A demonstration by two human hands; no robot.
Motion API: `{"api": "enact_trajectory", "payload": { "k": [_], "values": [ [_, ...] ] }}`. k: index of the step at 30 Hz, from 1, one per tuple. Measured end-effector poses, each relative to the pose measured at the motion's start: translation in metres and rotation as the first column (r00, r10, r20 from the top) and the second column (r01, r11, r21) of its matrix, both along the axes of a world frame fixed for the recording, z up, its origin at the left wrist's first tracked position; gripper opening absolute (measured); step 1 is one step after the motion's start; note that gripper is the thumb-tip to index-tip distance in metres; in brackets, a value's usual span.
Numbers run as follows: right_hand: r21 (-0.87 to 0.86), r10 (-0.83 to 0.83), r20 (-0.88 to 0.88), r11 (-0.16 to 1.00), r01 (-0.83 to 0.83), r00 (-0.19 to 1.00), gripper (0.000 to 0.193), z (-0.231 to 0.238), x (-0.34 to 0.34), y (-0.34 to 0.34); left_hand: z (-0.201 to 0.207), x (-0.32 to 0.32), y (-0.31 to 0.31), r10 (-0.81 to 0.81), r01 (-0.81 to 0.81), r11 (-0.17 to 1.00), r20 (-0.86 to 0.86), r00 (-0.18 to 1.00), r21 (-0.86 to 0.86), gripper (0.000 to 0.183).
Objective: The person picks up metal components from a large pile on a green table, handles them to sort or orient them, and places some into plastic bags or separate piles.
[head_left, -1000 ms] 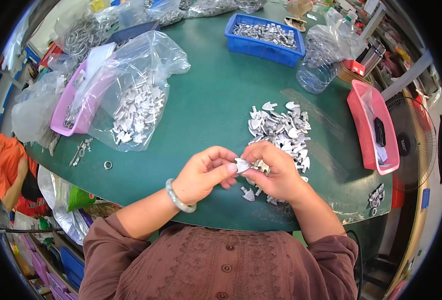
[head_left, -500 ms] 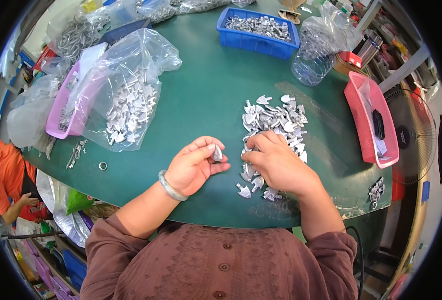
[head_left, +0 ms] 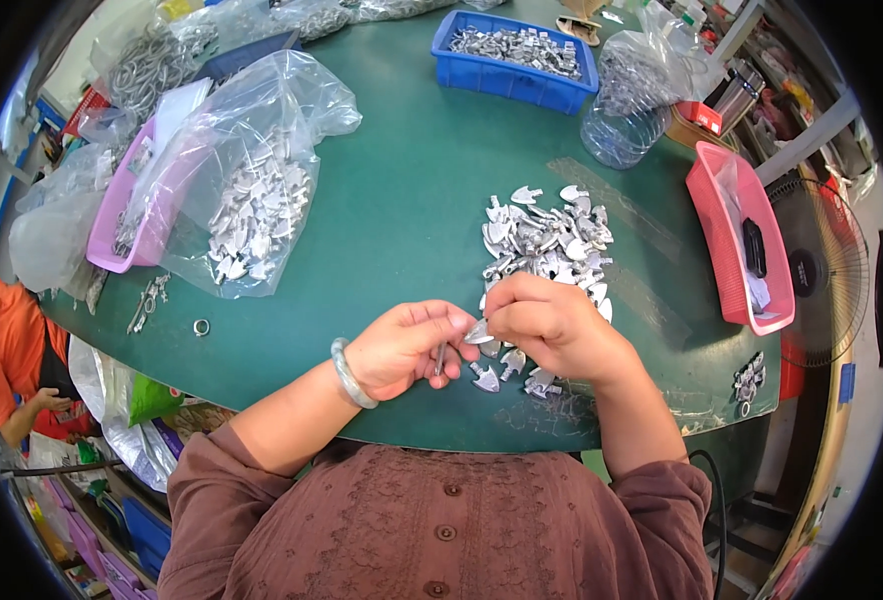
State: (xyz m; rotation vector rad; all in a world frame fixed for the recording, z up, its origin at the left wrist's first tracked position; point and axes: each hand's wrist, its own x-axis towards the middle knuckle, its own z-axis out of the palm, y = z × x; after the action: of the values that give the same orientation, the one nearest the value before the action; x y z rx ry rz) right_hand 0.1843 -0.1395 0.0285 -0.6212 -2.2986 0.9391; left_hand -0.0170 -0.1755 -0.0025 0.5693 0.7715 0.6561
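A small silver spade-shaped metal piece (head_left: 479, 332) is pinched in the fingertips of my right hand (head_left: 552, 325), and my left thumb tip is close against it. My left hand (head_left: 402, 350), with a pale bangle (head_left: 353, 374) at its wrist, is closed on another slim metal piece (head_left: 441, 358), seen edge-on between its fingers. Behind and partly hidden by my right hand lies a heap of similar silver pieces (head_left: 552, 235). A few loose ones, such as one spade-shaped piece (head_left: 485, 378), rest in front of the heap.
A clear bag (head_left: 262, 215) of silver pieces and a lilac basket (head_left: 112, 235) stand left. At the back are a blue bin (head_left: 517, 90) of small metal parts and a clear plastic jar (head_left: 622, 140). A pink basket (head_left: 742, 240) and a fan (head_left: 822, 275) are right. Another person (head_left: 22, 350) sits far left.
My right hand has come away from the heap's edge with a metal piece in its fingertips. My left hand has moved slightly right and down, and the two hands now meet.
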Motion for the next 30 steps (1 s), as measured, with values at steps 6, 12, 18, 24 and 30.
{"api": "enact_trajectory", "payload": {
  "k": [6,12,18,24,30],
  "values": [
    [-0.031,-0.044,-0.058,0.999,0.042,0.997,0.014,-0.001,-0.004,0.002,-0.003,-0.001,-0.001,0.01,-0.012,0.999,0.034,0.999,0.051,0.011],
    [0.136,-0.138,0.128,0.983,0.12,0.982,0.02,-0.005,0.004,0.008,-0.006,-0.003,-0.002,0.046,-0.05,0.996,0.06,0.997,0.074,0.011],
    [0.248,-0.112,0.338,0.969,0.027,0.935,0.026,-0.001,0.003,0.003,-0.011,-0.005,-0.001,0.044,-0.054,0.994,0.1,0.994,0.1,0.012],
    [0.326,-0.139,0.38,0.945,0.008,0.914,0.027,0.0,-0.001,-0.001,-0.015,-0.01,0.004,0.101,-0.118,0.992,0.263,0.96,0.052,0.011],
    [0.256,-0.091,0.328,0.967,0.004,0.94,0.02,-0.004,0.003,0.004,-0.006,-0.009,0.005,0.174,-0.156,0.984,0.325,0.929,-0.081,0.016]
  ]
}}
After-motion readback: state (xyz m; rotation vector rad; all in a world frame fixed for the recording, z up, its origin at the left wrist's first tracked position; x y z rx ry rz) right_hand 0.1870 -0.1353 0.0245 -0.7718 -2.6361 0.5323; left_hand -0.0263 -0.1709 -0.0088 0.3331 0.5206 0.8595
